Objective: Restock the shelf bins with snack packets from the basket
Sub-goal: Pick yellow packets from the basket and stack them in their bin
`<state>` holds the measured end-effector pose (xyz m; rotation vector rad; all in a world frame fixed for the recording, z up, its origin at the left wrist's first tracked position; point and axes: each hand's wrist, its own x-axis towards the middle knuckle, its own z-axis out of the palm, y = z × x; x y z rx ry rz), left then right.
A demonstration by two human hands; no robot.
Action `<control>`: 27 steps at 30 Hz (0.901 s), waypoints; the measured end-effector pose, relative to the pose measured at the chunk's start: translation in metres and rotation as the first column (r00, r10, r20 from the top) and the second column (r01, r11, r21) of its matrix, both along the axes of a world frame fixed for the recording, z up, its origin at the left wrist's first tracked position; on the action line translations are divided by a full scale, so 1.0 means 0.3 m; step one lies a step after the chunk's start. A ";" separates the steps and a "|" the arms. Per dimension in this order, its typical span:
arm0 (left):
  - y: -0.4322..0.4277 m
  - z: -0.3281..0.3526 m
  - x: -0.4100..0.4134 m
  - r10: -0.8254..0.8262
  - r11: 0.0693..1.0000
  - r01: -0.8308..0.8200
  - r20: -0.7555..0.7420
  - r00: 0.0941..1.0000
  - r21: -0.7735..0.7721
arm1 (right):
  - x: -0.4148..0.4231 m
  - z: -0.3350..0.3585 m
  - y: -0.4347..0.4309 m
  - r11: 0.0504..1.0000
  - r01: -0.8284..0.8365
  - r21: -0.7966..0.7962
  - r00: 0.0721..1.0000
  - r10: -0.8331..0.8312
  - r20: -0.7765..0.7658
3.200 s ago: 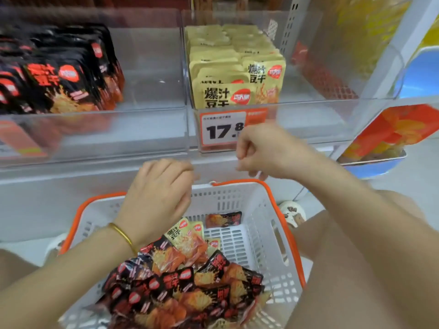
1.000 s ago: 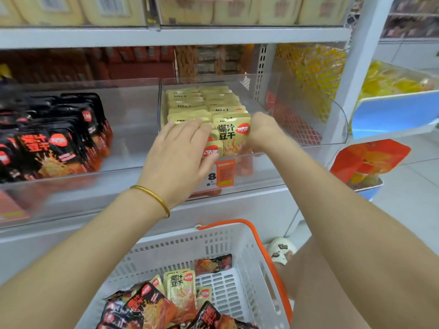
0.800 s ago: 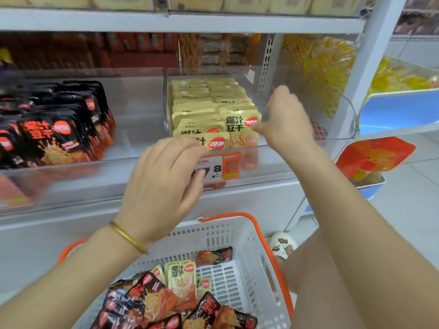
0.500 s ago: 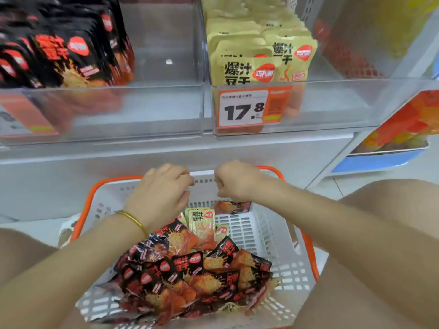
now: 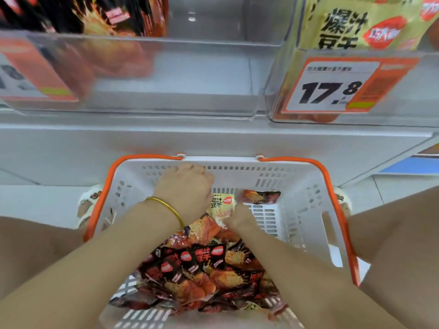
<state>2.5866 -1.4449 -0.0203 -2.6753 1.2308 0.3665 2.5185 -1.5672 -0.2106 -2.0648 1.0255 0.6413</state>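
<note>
- The left hand [image 5: 187, 191] is lowered into the far end of the white perforated plastic basket [image 5: 297, 210], back upward and knuckles bent. The fingers are curled under and hidden, so it cannot be told whether anything is grasped.
- A thin, smooth gold bangle [image 5: 166, 207] is worn on the left wrist.
- The right hand [image 5: 237, 218] is set just beside the left, lower in the basket. Its fingers are curled against the lower right corner of a glossy yellow snack packet [image 5: 222, 205]; a pinch cannot be confirmed.
- The yellow packet is flat and rectangular, printed with dark characters and a red oval logo, and lies between the two hands on top of the heap.
- A heap of crinkled black-and-red foil packets [image 5: 202, 264] fills the near half of the basket. One more black-and-red packet [image 5: 260, 197] rests apart against the far wall.
- The basket walls are slotted and its floor is a grid. Rounded orange handles [image 5: 332, 186] are folded along the rim.
- Above, two clear rigid plastic shelf bins are seated on a white shelf ledge [image 5: 213, 138]. The left bin [image 5: 190, 74] holds black packets at its left side. The right bin [image 5: 403, 91] holds large yellow packets [image 5: 356, 27].
- An orange-and-white price card [image 5: 332, 89] reading 17.8 is fixed to the right bin's front.
</note>
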 end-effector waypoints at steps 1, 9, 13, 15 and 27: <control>-0.001 -0.002 0.003 0.008 1.000 -0.008 -0.014 1.000 0.014 | 0.005 0.025 -0.011 1.000 -0.014 0.018 1.000 0.013 0.024; -0.020 -0.015 0.019 0.205 0.950 -0.270 -0.343 0.917 -0.156 | -0.018 0.425 -0.115 0.893 0.056 0.447 0.943 -0.194 0.270; -0.051 0.067 -0.027 0.243 0.816 -0.476 -0.554 0.796 -0.327 | -0.103 0.660 -0.139 0.820 -0.057 0.570 0.915 -0.186 0.358; -0.067 0.124 -0.051 0.201 0.776 -0.489 -0.578 0.791 -0.399 | -0.146 0.750 -0.155 0.833 -0.094 0.546 0.894 -0.171 0.414; -0.307 0.595 -0.126 -0.018 0.405 0.067 0.066 0.998 -0.912 | -0.227 1.314 -0.523 0.925 0.104 0.365 0.321 -0.378 0.868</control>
